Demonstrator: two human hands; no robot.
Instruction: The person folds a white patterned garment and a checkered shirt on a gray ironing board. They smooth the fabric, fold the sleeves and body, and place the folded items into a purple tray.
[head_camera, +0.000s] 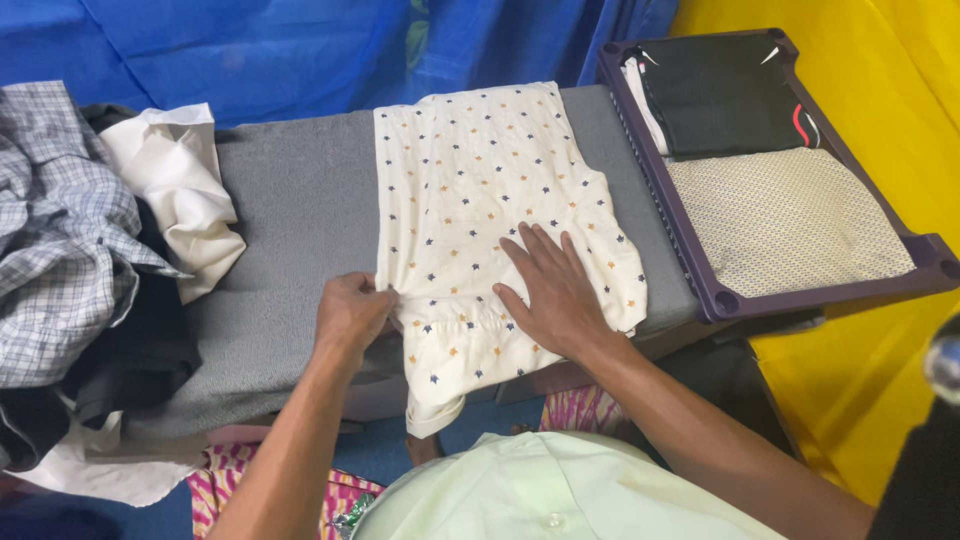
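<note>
Cream shirt (480, 200) with small dark and orange star prints lies on the grey padded desk (290, 220), already narrowed into a long panel that runs from the far edge toward you, its near end drooping over the front edge. Your right hand (550, 290) is pressed flat on the cloth, fingers spread and clamped on nothing, pinning the lower right part. Your left hand (350, 315) has its grip closed on the shirt's left edge, pinching the fabric just beside the fold line.

Judging from how the cloth lies, the folding is partway along: the sides look tucked in and the body looks smooth, but the length is not yet doubled over, and the hanging end has yet to be brought up. The shirt is not yet in the dark purple tray (720, 300) at your right, which already holds a folded beige patterned garment (790, 220) nearer you and a black one (720, 95) beyond it.

More seems to be waiting: at your left a heap of unfolded clothes rests on the desk, with a grey checked shirt (55, 230), a white garment (175, 190) and dark cloth (140, 350) beneath them. Blue sheeting (300, 50) hangs behind the desk and yellow sheeting (900, 80) at the right.
</note>
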